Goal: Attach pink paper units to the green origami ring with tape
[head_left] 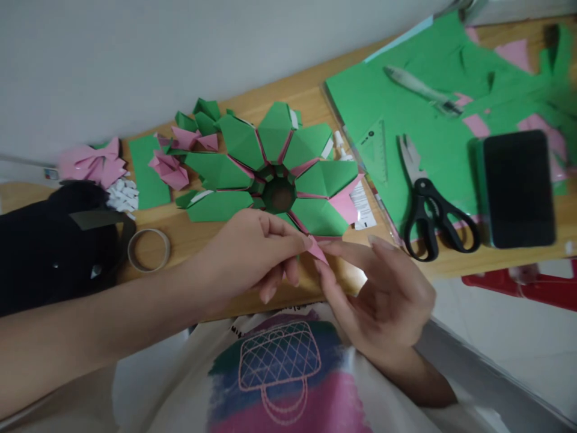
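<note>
A small folded piece of pink paper (318, 251) is between my two hands, above the table's front edge. My left hand (265, 249) pinches its upper left end between thumb and finger. On the other side, the thumb and index finger of my right hand (376, 285) close on its lower right end, while the other fingers curl loosely. Just beyond my hands lies a large ring of folded green paper (274, 135) with pink paper in its seams and a dark round hole in the middle. A pink flap (345, 204) sticks out at its right side.
Scissors (426, 204), a pen-like cutter (421, 87), a set square (376, 150) and a phone (518, 189) lie on green sheets at the right. A tape roll (148, 249), a dark bag (54, 246) and folded pink pieces (169, 170) are at the left.
</note>
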Tool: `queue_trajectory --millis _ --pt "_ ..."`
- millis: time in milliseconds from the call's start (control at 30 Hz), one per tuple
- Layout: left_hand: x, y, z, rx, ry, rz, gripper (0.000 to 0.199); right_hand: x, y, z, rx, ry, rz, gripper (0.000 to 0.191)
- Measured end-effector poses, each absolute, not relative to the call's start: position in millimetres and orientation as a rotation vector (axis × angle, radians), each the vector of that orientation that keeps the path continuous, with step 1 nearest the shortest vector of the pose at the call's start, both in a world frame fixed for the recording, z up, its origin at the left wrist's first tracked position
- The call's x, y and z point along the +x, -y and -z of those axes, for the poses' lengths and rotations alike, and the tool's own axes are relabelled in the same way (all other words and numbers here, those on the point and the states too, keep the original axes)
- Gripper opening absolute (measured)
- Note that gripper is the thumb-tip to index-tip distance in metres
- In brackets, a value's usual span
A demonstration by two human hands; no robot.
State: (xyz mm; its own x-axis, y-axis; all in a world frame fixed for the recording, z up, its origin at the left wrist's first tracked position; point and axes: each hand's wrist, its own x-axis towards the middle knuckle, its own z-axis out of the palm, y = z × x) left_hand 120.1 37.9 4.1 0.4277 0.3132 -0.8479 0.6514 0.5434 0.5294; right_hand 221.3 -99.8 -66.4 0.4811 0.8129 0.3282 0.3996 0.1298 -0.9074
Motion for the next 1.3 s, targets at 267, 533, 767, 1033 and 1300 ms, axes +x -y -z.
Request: queue_trajectory --millis 267,533,767,1033,1300 --pt "119.1 -41.2 -4.4 1.042 -1.138 0.305 0.041 220.6 98.0 71.2 -1.527 1.174 -0.346 0.084" --pt "117.7 -39.2 -1.1 1.031 -1.124 0.295 0.035 223.1 96.2 69.4 -1.518 1.232 -0.334 0.079" --pt "119.5 -41.9 -0.1 1.006 -1.103 0.302 0.035 224.6 95.1 67.1 -1.548 1.253 -0.292 0.077" --pt "116.1 -46.0 -0.6 0.828 -0.979 0.267 0.013 232.1 95.4 68.9 -1.49 1.244 -0.349 0.079" --pt "113.1 -44.7 -1.3 0.877 -0.933 0.262 0.014 236.2 94.3 69.0 -1.414 1.267 -0.367 0.085"
